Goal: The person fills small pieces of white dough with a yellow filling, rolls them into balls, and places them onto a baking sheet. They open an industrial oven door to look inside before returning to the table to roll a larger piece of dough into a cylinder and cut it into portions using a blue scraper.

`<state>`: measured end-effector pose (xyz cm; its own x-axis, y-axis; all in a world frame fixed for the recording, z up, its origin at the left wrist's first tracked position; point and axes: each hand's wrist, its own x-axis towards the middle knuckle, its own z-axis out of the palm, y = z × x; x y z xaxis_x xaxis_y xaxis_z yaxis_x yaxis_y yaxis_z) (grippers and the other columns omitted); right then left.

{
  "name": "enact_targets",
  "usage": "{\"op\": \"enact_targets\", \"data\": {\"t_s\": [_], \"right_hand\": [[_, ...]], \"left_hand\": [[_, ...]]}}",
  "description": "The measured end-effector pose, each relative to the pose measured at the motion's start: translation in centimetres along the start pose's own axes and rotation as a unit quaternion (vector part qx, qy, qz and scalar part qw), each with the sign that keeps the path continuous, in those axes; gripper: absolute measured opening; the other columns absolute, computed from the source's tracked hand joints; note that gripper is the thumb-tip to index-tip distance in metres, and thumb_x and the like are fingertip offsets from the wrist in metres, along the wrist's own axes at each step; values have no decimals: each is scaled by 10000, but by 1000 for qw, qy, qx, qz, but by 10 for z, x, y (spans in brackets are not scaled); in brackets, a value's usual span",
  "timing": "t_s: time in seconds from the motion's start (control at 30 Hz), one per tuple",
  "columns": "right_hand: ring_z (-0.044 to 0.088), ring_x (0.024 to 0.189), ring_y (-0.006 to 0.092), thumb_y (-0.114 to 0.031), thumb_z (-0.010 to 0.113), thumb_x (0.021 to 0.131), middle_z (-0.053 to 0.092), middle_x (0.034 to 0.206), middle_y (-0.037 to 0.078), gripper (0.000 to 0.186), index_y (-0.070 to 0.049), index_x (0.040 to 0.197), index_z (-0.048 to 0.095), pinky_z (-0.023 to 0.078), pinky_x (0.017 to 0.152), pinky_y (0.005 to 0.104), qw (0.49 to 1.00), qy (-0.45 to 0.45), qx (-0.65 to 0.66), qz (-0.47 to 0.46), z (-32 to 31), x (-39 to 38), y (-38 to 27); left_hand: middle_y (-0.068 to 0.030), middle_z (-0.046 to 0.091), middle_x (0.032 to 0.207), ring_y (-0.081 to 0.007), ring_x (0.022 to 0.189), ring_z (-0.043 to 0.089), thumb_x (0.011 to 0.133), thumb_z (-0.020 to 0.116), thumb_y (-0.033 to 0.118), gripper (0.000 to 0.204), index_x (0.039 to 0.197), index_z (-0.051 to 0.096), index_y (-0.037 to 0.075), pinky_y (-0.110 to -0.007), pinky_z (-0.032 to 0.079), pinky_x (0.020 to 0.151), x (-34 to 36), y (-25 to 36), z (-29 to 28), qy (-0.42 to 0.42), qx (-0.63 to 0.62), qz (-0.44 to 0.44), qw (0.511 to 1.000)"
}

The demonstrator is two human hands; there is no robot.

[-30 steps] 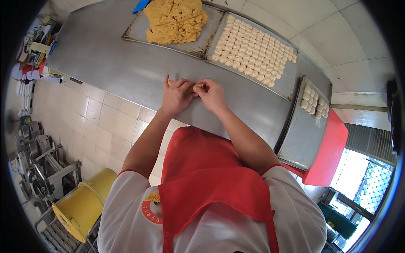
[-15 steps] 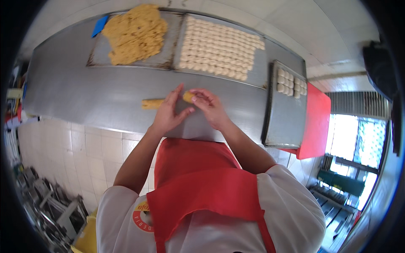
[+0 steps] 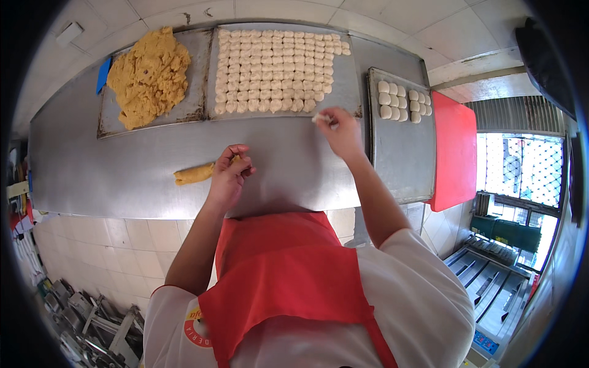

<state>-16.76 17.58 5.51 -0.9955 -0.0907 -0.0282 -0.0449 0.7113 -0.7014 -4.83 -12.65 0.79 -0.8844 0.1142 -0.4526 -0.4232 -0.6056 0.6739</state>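
My left hand (image 3: 229, 178) is over the steel table, fingers curled round a small piece of yellow dough, of which only a bit shows. Against that hand lies a short roll of yellow dough (image 3: 192, 175). Farther right and forward, my right hand (image 3: 343, 134) pinches a small pale dough ball (image 3: 319, 118), partly hidden by the fingers. It is at the front edge of a tray (image 3: 345, 86) carrying many pale dough balls (image 3: 270, 70) in tight rows.
At the back left, a mound of yellow dough (image 3: 150, 76) rests on a stained tray (image 3: 197, 80), with a blue scraper-like piece (image 3: 103, 75) beside it. On the right, another tray (image 3: 402, 162) carries flatter pale dough pieces (image 3: 392, 101), next to a red board or lid (image 3: 455, 153).
My hands have moved apart. The right one went forward and right to the tray's edge and now pinches a pale dough ball; the yellow piece shows in my left hand instead.
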Motion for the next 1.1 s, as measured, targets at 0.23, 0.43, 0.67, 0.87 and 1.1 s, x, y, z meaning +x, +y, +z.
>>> {"op": "enact_targets", "data": {"t_s": [0.23,0.43,0.67,0.87,1.1], "right_hand": [[712,894,320,-335,847,890,743,1038,148,434,-55,1191,708,571,820,433,965,-118,-112,206,35,-96,5],[569,1219,396,-311,749,963,623,1285,163,419,-124,1323,644,457,1047,508,909,162,-347,-162,69,-63,1],[613,1180,375,-210,763,969,645,1265,155,304,-100,1247,705,506,1026,483,992,56,1,-113,57,-124,-9],[666,1009,334,-166,806,922,722,1081,115,298,-106,1209,750,569,888,451,988,130,67,-44,41,-143,0],[629,1084,334,-210,842,883,549,1358,153,473,-140,1332,709,539,954,437,998,43,32,-34,31,-146,50]], "left_hand": [[-24,636,913,-105,742,619,1099,623,216,232,1212,664,17,-207,513,668,-25,-4,33,-16,-29,-89,996],[11,558,799,-113,670,550,1114,587,329,304,1131,662,35,-232,496,653,-12,-47,3,-164,-102,-132,972],[-71,624,1201,-171,1090,598,1121,549,341,359,1306,616,40,-357,493,988,-6,-71,84,-16,-126,-95,987],[-128,636,1348,-298,1297,550,993,637,237,434,1381,646,41,-427,421,1105,23,-78,90,-40,498,221,838],[-153,641,1298,-343,1226,589,873,721,116,601,1452,566,72,-488,465,1054,27,-76,96,-154,754,228,596]]}}
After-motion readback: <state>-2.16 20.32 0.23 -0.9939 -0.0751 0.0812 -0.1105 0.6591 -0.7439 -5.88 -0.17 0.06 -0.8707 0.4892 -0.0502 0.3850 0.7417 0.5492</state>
